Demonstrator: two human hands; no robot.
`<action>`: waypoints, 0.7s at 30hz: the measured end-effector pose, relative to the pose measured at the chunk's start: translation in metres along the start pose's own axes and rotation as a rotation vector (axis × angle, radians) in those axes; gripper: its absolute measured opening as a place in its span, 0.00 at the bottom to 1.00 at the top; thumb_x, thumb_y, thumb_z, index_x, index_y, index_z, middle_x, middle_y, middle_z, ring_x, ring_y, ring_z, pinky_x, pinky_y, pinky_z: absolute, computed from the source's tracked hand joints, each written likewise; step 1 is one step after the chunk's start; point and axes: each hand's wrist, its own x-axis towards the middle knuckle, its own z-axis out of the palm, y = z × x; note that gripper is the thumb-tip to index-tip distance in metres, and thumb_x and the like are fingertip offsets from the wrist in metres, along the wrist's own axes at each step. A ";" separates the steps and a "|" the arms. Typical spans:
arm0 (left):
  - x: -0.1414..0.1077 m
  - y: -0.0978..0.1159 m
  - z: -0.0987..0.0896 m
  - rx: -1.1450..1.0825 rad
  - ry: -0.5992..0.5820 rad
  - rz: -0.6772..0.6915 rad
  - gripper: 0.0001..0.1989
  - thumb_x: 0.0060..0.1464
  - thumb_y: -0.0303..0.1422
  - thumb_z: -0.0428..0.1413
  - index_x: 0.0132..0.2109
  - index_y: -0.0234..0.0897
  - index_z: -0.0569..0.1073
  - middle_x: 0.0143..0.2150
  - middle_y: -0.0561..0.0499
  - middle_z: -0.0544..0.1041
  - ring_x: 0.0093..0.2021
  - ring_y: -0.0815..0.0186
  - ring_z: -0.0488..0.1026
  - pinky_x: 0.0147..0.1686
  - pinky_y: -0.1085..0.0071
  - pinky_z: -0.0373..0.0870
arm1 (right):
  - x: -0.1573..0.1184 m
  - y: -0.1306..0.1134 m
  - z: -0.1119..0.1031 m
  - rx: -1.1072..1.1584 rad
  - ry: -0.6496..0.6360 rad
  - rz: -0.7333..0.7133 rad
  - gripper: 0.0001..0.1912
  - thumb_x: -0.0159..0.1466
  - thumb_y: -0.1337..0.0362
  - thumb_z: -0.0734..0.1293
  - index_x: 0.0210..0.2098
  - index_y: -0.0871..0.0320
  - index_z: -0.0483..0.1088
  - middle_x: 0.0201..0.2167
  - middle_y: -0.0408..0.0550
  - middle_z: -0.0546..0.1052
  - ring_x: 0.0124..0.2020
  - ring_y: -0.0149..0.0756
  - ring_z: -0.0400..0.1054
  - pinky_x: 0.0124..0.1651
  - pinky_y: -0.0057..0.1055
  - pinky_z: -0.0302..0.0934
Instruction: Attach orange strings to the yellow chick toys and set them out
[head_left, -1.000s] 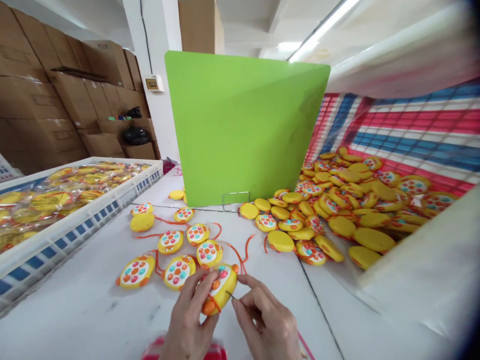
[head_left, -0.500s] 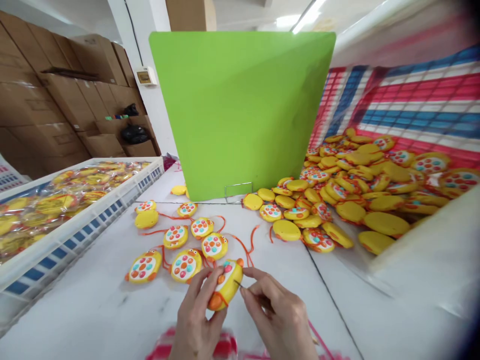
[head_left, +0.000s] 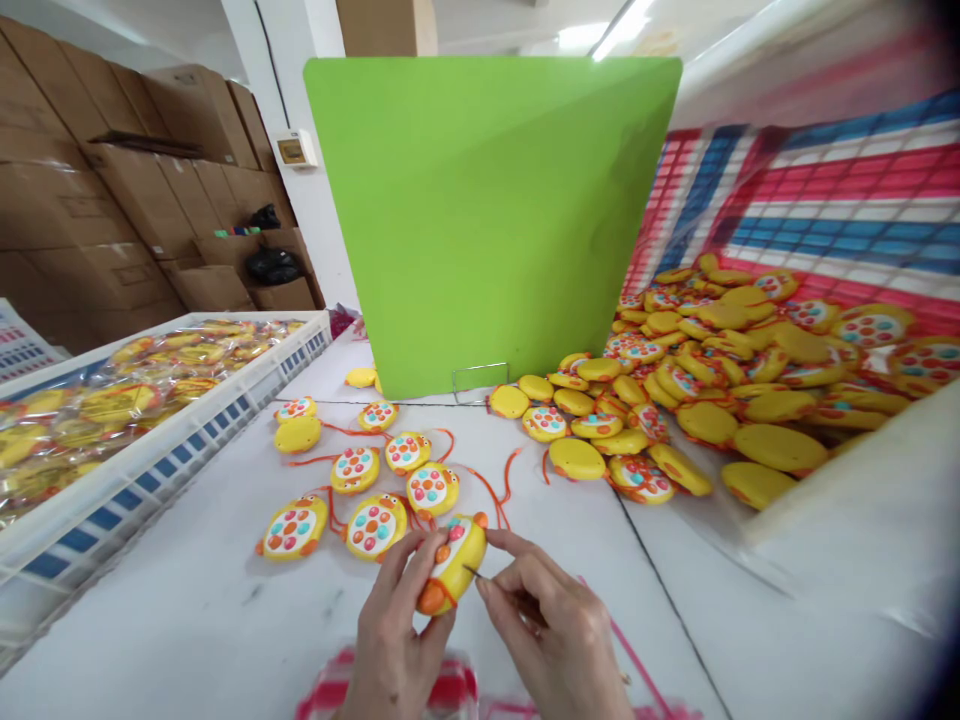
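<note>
1. The left hand [head_left: 397, 625] is curling half-closed, gripping a yellow toy [head_left: 461, 566].
2. Between the hands, the toy is sitting tilted, showing orange knobs [head_left: 432, 598] and coloured buttons [head_left: 456, 533] (the left hand is partly covering its face).
3. The right hand [head_left: 553, 625] is pinching a thin dark tool [head_left: 472, 573] against the toy's side.

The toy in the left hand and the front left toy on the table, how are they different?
The held toy is tilted in the left hand, showing its yellow side; the front left toy lies on the table, dots up.
The right hand holds a thin dark tool at the held toy's side; no tool is at the front left toy.
Both have yellow bodies, white fronts and coloured dots.
</note>
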 end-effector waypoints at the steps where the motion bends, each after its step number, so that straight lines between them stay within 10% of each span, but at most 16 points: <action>1: 0.000 0.001 0.000 -0.004 -0.002 -0.009 0.24 0.51 0.23 0.52 0.55 0.41 0.64 0.50 0.45 0.69 0.50 0.63 0.71 0.46 0.71 0.71 | 0.000 0.000 0.000 -0.002 0.001 0.001 0.12 0.63 0.69 0.59 0.23 0.53 0.59 0.18 0.45 0.72 0.41 0.41 0.74 0.23 0.20 0.62; 6: -0.003 0.004 0.003 -0.037 0.031 -0.074 0.23 0.51 0.23 0.50 0.55 0.42 0.65 0.51 0.45 0.69 0.51 0.62 0.70 0.48 0.69 0.70 | 0.000 0.002 -0.002 -0.012 -0.009 0.083 0.10 0.62 0.68 0.61 0.24 0.56 0.60 0.29 0.48 0.77 0.17 0.27 0.69 0.19 0.22 0.59; 11: -0.002 -0.001 0.002 0.040 -0.001 0.023 0.27 0.49 0.22 0.52 0.57 0.42 0.62 0.51 0.44 0.68 0.50 0.62 0.70 0.45 0.71 0.72 | -0.004 0.002 0.002 0.019 -0.004 0.025 0.11 0.62 0.69 0.60 0.23 0.54 0.59 0.20 0.46 0.74 0.35 0.38 0.74 0.21 0.20 0.59; 14: -0.003 -0.001 0.001 0.057 -0.012 0.038 0.28 0.48 0.21 0.51 0.57 0.41 0.62 0.50 0.44 0.68 0.50 0.63 0.71 0.45 0.72 0.72 | -0.002 0.004 0.001 -0.009 0.006 0.061 0.10 0.63 0.67 0.59 0.24 0.55 0.61 0.28 0.48 0.77 0.25 0.32 0.73 0.22 0.21 0.61; 21: 0.001 -0.002 -0.004 -0.022 -0.056 -0.035 0.26 0.46 0.21 0.51 0.54 0.39 0.64 0.49 0.44 0.71 0.50 0.63 0.71 0.47 0.74 0.71 | -0.020 0.080 -0.082 -0.424 0.039 0.459 0.14 0.57 0.50 0.61 0.30 0.52 0.70 0.34 0.48 0.79 0.28 0.38 0.74 0.29 0.28 0.67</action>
